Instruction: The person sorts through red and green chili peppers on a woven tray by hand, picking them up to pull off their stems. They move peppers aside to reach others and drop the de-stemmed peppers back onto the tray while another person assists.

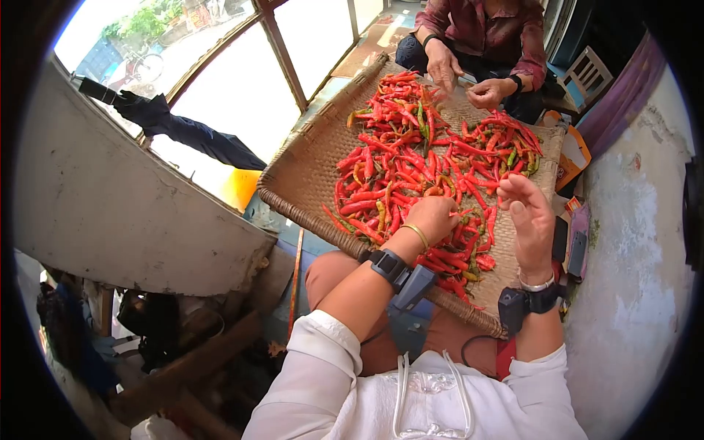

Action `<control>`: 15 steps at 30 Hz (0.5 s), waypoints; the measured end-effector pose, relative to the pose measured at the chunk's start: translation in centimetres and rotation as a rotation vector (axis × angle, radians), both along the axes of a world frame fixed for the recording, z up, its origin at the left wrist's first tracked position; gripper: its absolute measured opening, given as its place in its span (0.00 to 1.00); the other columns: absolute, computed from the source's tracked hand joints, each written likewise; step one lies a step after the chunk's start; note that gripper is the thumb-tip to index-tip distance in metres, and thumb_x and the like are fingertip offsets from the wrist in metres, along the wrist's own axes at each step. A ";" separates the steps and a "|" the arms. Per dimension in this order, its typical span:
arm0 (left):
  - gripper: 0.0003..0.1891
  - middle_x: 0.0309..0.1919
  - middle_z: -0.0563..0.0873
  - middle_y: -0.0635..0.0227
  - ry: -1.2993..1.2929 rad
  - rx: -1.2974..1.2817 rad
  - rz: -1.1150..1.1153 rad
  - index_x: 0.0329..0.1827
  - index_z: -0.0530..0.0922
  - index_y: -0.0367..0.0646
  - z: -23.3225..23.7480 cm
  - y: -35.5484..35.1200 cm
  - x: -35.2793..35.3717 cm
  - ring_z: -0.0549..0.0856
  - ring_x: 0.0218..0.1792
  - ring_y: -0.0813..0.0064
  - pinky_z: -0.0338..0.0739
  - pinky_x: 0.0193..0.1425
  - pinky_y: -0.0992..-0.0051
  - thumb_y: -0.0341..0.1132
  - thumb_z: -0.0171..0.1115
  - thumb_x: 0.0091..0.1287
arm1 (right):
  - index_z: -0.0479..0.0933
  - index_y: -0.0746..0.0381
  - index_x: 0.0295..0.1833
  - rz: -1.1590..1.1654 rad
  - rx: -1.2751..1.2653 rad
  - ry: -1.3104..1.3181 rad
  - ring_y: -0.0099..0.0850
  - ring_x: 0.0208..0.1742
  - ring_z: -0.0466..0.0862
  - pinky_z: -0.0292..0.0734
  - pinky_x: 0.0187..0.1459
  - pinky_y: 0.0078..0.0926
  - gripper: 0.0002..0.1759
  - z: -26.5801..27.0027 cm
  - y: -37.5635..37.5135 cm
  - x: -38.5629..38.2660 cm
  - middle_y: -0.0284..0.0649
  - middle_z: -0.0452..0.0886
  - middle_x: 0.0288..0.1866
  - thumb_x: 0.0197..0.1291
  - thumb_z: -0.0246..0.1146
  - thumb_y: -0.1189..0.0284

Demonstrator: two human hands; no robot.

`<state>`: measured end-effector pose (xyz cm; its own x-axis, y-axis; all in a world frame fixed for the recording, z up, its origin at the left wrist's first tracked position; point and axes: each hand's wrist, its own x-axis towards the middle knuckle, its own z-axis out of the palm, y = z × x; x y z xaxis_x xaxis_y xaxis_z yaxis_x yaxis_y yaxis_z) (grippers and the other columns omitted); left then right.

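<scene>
A wide woven tray (308,165) rests across my knees, heaped with red chili peppers (403,161) and a few green ones. My left hand (433,215) is curled down into the near part of the heap, fingers closed on some peppers. My right hand (529,220) hovers just right of it above the tray, palm turned toward me, fingertips pinched together; what it pinches is too small to make out. Both wrists carry black bands, and the left also wears a gold bangle.
Across the tray another person (484,33) in a dark red shirt works with both hands at the far peppers. A pale wall (631,242) stands at the right, windows and a dark folded umbrella (176,125) at the left. Clutter lies on the floor lower left.
</scene>
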<state>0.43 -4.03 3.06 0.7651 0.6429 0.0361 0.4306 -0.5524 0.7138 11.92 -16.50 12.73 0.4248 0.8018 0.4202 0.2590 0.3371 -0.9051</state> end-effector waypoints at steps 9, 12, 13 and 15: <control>0.10 0.28 0.82 0.56 -0.015 0.185 -0.031 0.34 0.79 0.42 -0.1 -0.1 -1.3 0.82 0.34 0.55 0.76 0.39 0.61 0.38 0.58 0.55 | 0.69 0.58 0.16 0.940 1.119 0.337 0.22 0.15 0.71 0.59 0.16 0.21 0.10 14.7 -11.1 -10.8 0.30 0.73 0.16 0.46 0.57 0.78; 0.10 0.28 0.82 0.54 -0.014 0.217 -0.052 0.34 0.79 0.41 -0.1 -0.5 -2.9 0.81 0.33 0.55 0.75 0.39 0.60 0.37 0.59 0.55 | 0.70 0.58 0.17 0.616 1.173 0.202 0.23 0.17 0.71 0.60 0.18 0.22 0.08 13.4 -12.8 -12.5 0.31 0.74 0.18 0.46 0.57 0.78; 0.10 0.27 0.82 0.54 -0.020 0.244 -0.050 0.34 0.79 0.41 -0.1 -0.6 -3.3 0.81 0.33 0.55 0.75 0.39 0.61 0.37 0.59 0.55 | 0.70 0.58 0.18 0.549 1.189 0.188 0.23 0.18 0.71 0.60 0.19 0.23 0.08 13.2 -13.3 -12.7 0.31 0.74 0.19 0.46 0.57 0.78; 0.10 0.27 0.82 0.55 -0.027 0.278 -0.069 0.34 0.79 0.41 -0.1 -1.1 -3.7 0.81 0.33 0.55 0.75 0.39 0.61 0.37 0.59 0.55 | 0.70 0.58 0.19 0.437 1.216 0.159 0.24 0.19 0.71 0.60 0.20 0.24 0.07 12.8 -14.3 -13.1 0.32 0.74 0.20 0.47 0.57 0.78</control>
